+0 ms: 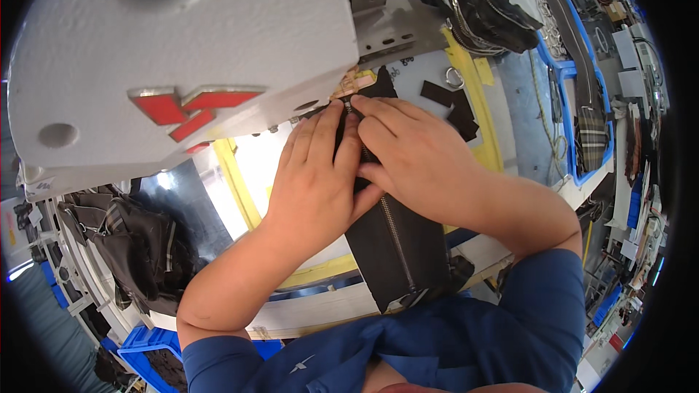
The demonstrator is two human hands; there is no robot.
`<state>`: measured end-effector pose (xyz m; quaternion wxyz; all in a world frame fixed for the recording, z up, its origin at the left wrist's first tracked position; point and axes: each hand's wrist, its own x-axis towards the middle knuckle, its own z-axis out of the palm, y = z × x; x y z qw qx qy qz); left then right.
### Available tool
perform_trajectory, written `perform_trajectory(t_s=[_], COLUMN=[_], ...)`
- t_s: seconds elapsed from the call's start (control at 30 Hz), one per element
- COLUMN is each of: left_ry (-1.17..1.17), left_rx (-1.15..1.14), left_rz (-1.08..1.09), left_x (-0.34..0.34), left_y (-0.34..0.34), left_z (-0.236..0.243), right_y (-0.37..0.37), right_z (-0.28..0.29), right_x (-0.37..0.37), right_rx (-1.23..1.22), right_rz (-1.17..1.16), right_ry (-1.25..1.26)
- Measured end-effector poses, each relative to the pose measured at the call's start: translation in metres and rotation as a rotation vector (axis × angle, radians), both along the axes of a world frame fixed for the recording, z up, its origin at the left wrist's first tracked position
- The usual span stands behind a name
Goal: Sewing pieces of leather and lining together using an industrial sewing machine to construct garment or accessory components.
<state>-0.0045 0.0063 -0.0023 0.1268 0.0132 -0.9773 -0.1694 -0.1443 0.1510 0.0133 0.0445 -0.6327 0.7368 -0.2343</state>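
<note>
Two hands: the left hand [314, 164] lies with fingers outstretched and flat, pressing the cloth rather than clasping it; the right hand [422, 145] bends over the opposite side, fingertips down and thumb reaching inward, and whether it pinches the material cannot be told.
Guiding the cloth: the step looks like steering the piece at the sewing machine [240, 36]; light, even pressure from both sides should serve best, keeping the strip straight and the layers smooth without tugging.
Fingertips: both sets sit close to the machine head, so they would do well to stay beside the line of work, clear of any needle, which is hidden here.
Trailing end: it is worth keeping free, since a snag at the near edge could pull the line askew.
Black piece [368, 255]: long, dark and matt, mostly flat, with a metal zipper [391, 229] of silvery teeth running lengthwise.
Position: it stretches from beneath the machine head, under the hands, to the near edge of the surface [291, 318], its lower end overhanging.
</note>
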Motion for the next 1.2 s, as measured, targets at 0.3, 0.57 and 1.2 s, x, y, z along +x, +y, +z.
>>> perform_trajectory(t_s=[0.3, 0.57, 1.2], left_ry=[-0.018, 0.004, 0.015], left_rx=[-0.034, 0.004, 0.02], left_rz=[0.011, -0.008, 0.029], left_x=[0.0006, -0.0005, -0.003], left_y=[0.0006, 0.0, 0.0014], left_z=[0.0001, -0.001, -0.0021], right_y=[0.0001, 0.0025, 0.0044], right_z=[0.0009, 0.0064, 0.0017], right_x=[-0.0007, 0.0005, -0.0028], right_rx=[-0.004, 0.052, 0.008], right_rz=[0.019, -0.01, -0.007], right_ry=[-0.059, -0.047, -0.023])
